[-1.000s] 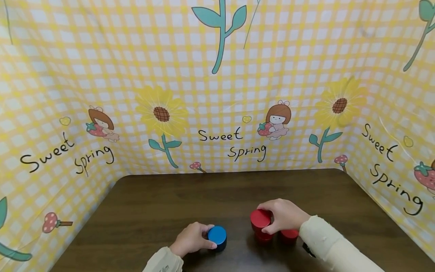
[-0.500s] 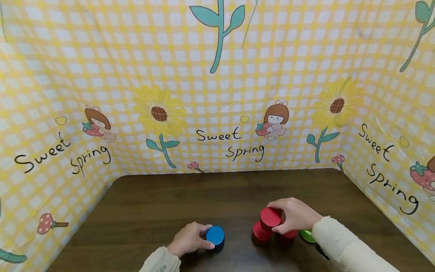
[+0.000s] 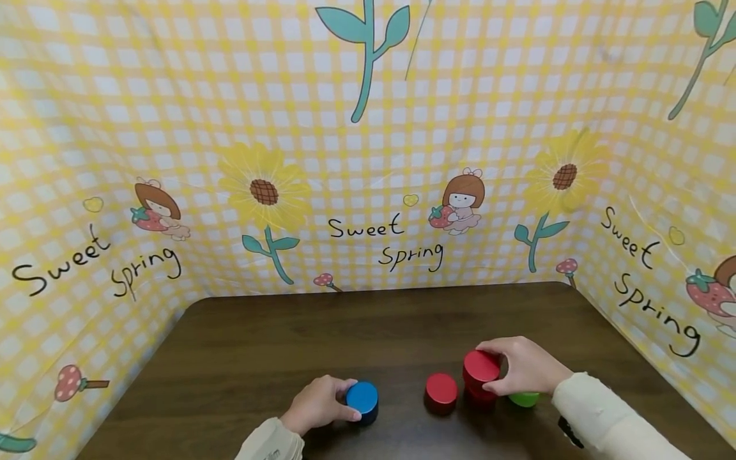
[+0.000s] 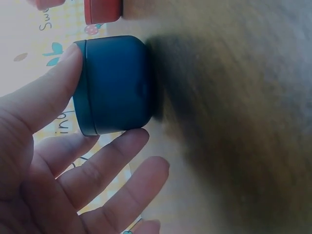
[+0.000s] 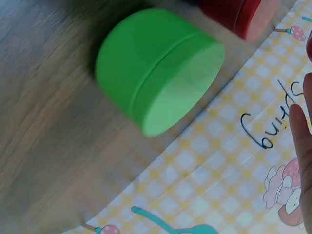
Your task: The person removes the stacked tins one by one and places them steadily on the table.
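Note:
My left hand [image 3: 317,402] pinches a blue round lidded tin [image 3: 362,404] by its sides, thumb near and fingers far. In the left wrist view the tin [image 4: 117,85] sits upright on the wood, a lid seam running around it. My right hand [image 3: 524,369] holds a red lidded tin [image 3: 480,367] from its right side. Directly below it is a second red tin [image 3: 482,397], mostly covered by the held one. To the left stands a third red tin [image 3: 441,391]. A green lidded tin [image 5: 146,63], partly behind my right hand in the head view, stands upright on the right.
The dark wooden table [image 3: 345,332] reaches back to a yellow-and-white checked cloth [image 3: 368,160], which rises behind it and along both sides. A small black object [image 3: 570,432] shows beneath my right sleeve.
My right hand has carried the red tin rightward, from above the left red tin to above the right one. The green tin has come into sight. The left hand still holds the blue tin.

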Tool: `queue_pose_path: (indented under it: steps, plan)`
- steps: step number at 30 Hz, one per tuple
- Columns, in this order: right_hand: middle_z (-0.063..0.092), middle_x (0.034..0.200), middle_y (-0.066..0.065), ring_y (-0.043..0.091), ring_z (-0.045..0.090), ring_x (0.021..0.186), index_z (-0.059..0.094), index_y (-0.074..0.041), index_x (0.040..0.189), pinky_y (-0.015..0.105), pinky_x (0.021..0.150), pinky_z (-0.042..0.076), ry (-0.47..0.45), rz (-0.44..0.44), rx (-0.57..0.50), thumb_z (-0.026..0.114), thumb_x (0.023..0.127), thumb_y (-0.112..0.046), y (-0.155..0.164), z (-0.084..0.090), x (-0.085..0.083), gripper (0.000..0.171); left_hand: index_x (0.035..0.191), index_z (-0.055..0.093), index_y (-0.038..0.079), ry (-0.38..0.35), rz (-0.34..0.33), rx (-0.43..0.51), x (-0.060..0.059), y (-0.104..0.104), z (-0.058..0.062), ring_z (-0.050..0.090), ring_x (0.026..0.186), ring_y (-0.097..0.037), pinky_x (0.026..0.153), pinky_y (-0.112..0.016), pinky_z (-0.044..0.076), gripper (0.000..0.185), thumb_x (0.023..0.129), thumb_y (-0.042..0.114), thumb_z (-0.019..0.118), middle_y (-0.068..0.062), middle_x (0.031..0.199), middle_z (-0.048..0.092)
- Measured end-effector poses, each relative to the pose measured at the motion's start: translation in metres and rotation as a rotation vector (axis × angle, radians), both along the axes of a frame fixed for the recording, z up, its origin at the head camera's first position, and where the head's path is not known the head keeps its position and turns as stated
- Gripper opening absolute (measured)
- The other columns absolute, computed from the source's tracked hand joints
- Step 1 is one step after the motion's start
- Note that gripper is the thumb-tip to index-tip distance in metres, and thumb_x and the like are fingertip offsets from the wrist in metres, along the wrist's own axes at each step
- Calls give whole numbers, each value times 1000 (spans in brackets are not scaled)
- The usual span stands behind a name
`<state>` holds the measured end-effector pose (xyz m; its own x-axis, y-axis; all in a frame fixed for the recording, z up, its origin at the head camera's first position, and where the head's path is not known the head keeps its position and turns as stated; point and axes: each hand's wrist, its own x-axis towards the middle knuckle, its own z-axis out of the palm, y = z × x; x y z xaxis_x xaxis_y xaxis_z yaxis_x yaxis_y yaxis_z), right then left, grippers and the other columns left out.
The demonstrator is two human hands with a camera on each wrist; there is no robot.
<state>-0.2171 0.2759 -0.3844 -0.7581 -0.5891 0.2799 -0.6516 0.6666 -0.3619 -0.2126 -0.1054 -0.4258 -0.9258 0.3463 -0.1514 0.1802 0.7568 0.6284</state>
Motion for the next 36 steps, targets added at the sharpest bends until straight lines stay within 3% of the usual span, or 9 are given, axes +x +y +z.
queue_pose_path:
  steps: [8, 13, 36]
  plan:
    - [68, 94, -7, -2, 57, 80, 68, -2, 107, 24, 66, 50, 9, -44, 20, 83, 71, -30, 18, 1, 4, 48, 124, 66, 8, 25, -24, 3, 0, -3, 0, 56, 69, -11, 55, -32, 44, 56, 74, 26, 83, 0, 88, 70]
    - [66, 90, -12, -3, 56, 76, 68, -3, 106, 24, 63, 49, 33, -63, 6, 83, 70, -27, 33, 0, 7, 45, 123, 66, 7, 12, -38, 18, -2, -4, -2, 62, 74, -13, 59, -34, 48, 55, 75, 24, 83, 0, 85, 70]
    - [66, 83, -6, -4, 53, 68, 67, 2, 105, 23, 57, 46, 15, -285, 30, 85, 67, -27, 89, -10, 22, 51, 125, 64, 5, -17, -32, 11, -1, -4, 2, 64, 79, -17, 62, -36, 49, 55, 76, 23, 82, -5, 92, 71]
